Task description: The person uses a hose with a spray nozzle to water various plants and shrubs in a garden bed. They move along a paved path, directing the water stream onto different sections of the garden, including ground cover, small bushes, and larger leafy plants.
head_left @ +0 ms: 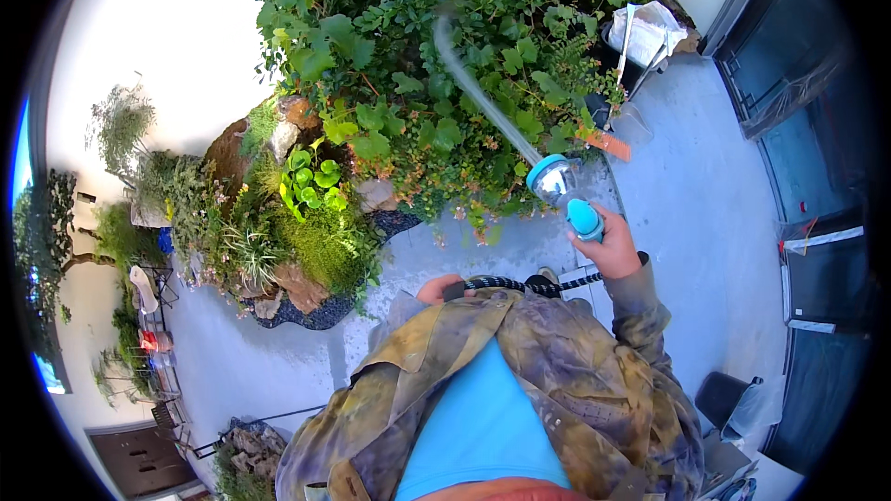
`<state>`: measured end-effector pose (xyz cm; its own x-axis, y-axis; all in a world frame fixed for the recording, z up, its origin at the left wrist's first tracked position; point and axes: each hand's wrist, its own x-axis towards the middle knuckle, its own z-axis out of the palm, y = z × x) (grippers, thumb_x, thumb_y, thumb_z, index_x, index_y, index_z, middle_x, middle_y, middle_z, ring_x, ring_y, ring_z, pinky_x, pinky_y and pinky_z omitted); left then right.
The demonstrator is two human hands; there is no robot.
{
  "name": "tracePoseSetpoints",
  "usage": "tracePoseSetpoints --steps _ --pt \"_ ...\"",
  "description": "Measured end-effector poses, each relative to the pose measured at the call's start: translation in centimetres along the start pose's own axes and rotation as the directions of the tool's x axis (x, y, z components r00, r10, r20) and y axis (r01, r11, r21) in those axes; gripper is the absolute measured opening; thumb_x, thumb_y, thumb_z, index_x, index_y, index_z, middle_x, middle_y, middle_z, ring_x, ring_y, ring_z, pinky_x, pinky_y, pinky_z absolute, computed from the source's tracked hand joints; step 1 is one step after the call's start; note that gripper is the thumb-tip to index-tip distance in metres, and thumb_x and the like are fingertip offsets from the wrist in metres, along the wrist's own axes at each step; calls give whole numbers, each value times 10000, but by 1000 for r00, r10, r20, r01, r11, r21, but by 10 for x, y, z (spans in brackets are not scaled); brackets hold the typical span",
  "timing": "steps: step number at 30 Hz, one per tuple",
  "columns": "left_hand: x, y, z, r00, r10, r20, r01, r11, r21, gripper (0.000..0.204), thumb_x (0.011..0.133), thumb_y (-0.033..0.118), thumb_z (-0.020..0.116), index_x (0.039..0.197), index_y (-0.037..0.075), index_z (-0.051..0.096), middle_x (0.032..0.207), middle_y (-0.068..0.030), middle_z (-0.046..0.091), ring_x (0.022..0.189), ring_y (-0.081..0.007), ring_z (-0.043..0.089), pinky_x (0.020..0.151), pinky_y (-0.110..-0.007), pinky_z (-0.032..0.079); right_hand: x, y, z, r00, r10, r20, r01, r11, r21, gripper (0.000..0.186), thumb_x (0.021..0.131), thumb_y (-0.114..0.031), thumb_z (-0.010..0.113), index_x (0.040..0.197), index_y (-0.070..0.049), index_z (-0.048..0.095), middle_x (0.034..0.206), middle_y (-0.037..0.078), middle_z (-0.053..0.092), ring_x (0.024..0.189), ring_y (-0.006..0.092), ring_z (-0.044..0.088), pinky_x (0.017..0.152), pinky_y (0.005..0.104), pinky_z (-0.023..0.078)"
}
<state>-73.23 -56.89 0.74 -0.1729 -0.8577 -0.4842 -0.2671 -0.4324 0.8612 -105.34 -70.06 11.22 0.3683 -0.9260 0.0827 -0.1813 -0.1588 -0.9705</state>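
Observation:
My right hand [613,246] is wrapped round the handle of a turquoise and clear hose nozzle [554,181], held out in front of me. From its round head a stream of water [487,107] arcs forward and left into a large leafy green bush [399,56]. Close to my waist, my left hand [436,290] is closed on a black hose [501,283] with pale markings. That hose passes across my front toward the right; part of it is hidden by my jacket and right arm.
Left of the bush lies a rock-edged bed with low plants [320,241] and dark gravel [311,315]. A dark bin with a white bag [647,30] stands at the far right, near an orange comb-like piece [609,145]. Glass doors [807,176] line the right; a black chair [724,397] is behind.

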Motion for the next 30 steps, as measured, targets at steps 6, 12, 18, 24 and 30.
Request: tracePoseSetpoints --steps 6,12,18,24,30 --pt "-5 28 40 960 -89 -266 90 996 -6 276 778 272 773 883 49 650 777 10 592 766 -93 525 694 -283 437 66 6 -41 999 36 32 -42 977 207 313 811 -114 684 1083 3 583 811 8 607 724 75 544 641 260 439" --pt "-4 41 80 882 -209 -422 130 969 -208 271 782 237 771 914 49 628 788 16 587 763 -94 529 699 -265 437 103 40 -67 981 133 144 -174 927 331 257 830 -144 669 1017 8 580 753 14 605 678 113 572 615 284 459" --pt "2 40 108 870 -261 -418 97 922 -375 264 779 236 776 891 53 622 756 21 576 747 -86 530 691 -263 440 115 28 -58 933 -89 349 61 994 92 283 788 -147 672 1026 -13 597 839 90 632 773 131 582 698 306 464" --pt "1 54 133 802 -275 -530 113 941 -318 270 790 263 764 879 47 628 740 25 573 734 -84 519 677 -266 433 124 46 -56 949 -109 295 45 976 214 301 821 -142 673 1076 0 597 870 32 628 768 96 544 694 292 459" --pt "-2 66 141 754 -277 -595 143 954 -264 253 795 270 761 844 58 631 731 19 578 709 -85 524 631 -279 445 153 57 -54 997 74 26 -77 871 484 117 872 -136 626 837 -56 548 643 -22 508 507 60 443 462 257 353"
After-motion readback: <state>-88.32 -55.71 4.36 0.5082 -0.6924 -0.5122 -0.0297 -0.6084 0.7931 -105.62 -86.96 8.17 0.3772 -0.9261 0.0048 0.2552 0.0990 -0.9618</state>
